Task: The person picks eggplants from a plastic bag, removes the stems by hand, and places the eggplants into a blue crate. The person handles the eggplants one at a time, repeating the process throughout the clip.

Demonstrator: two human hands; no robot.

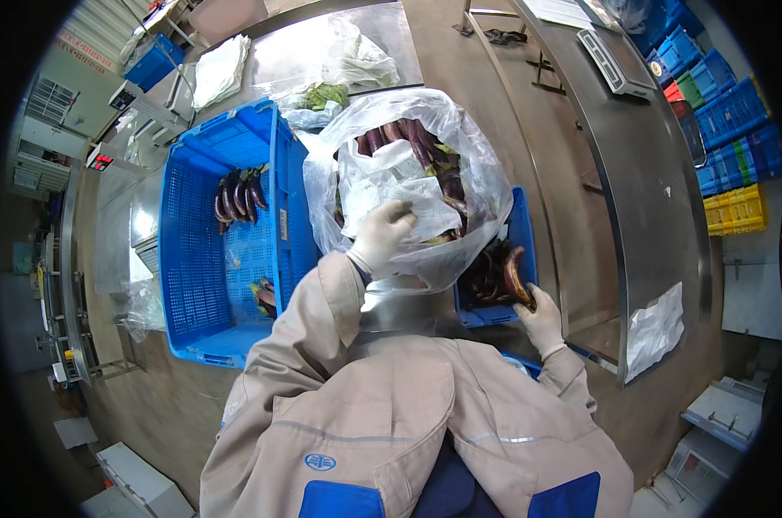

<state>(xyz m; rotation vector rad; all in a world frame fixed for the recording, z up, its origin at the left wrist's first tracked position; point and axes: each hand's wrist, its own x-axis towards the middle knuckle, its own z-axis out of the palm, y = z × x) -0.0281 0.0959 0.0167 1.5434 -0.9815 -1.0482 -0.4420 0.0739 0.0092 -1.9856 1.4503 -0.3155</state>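
Note:
My right hand (pixel 541 318), in a pale glove, holds one end of a curved eggplant (pixel 513 275) with brownish, discoloured skin. It is above a lower blue crate (pixel 488 316) with dark produce inside, partly hidden by the bag's edge. My left hand (pixel 383 234), also gloved, is over white paper sheets (pixel 381 184) with its fingers curled; whether it pinches the paper cannot be made out. The sheets lie on purple eggplants (pixel 418 144) in a large open clear plastic bag (pixel 475 139).
At left, a big blue crate (pixel 200 343) holds a row of eggplants (pixel 238 197) and a smaller bunch (pixel 263 296). A steel table (pixel 630 162) runs along the right, bearing a scale (pixel 614 61) and crumpled paper (pixel 655 333). Behind the bag, greens (pixel 325 96) lie in plastic.

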